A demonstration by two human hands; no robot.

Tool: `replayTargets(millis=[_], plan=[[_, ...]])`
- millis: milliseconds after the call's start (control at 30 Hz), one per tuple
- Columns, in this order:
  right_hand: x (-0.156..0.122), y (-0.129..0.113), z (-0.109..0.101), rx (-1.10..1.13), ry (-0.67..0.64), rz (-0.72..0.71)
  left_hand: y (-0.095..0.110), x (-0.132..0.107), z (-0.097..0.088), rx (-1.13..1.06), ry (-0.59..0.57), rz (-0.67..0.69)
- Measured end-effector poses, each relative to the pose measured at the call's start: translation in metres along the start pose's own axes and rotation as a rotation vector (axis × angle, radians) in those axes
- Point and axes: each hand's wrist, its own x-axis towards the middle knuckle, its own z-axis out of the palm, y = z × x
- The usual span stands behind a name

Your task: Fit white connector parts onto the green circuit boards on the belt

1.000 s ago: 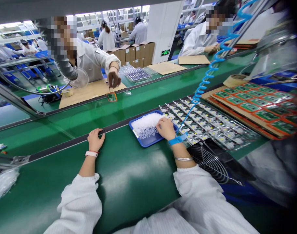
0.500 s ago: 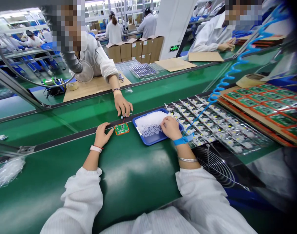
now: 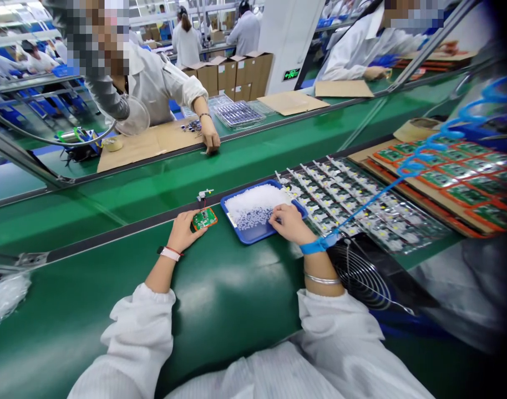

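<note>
My left hand [image 3: 184, 231] holds a small green circuit board with an orange edge [image 3: 204, 219] on the dark rail of the green belt. Thin red wires run from the board to a small white component [image 3: 203, 194] beyond the rail. My right hand [image 3: 284, 224] rests on a heap of small white plastic pieces [image 3: 255, 204] in a blue tray [image 3: 247, 239]. Its fingertips are down among the pieces, so I cannot tell whether they grip any.
A co-worker's hand [image 3: 211, 138] rests across the belt by a cardboard sheet [image 3: 131, 148]. To my right lie blister sheets of components [image 3: 361, 205] and orange-framed green boards [image 3: 465, 188]. A blue coiled cord [image 3: 420, 158] crosses above them. A wire fan guard [image 3: 361, 271] sits below.
The board went from dangling in the co-worker's hand, to lying by my left hand, to being held in it. The co-worker's hand has drawn back across the belt. My right hand stays in the tray.
</note>
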Motion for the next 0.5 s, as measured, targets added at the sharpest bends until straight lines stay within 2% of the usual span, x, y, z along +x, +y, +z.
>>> replayTargets(millis=[200, 500], plan=[[0.001, -0.002, 0.004, 0.012, 0.071, -0.015, -0.001, -0.001, 0.001, -0.025, 0.025, 0.041], [0.000, 0.010, 0.002, 0.031, 0.142, 0.002, -0.004, -0.007, -0.001, -0.018, 0.031, 0.051]])
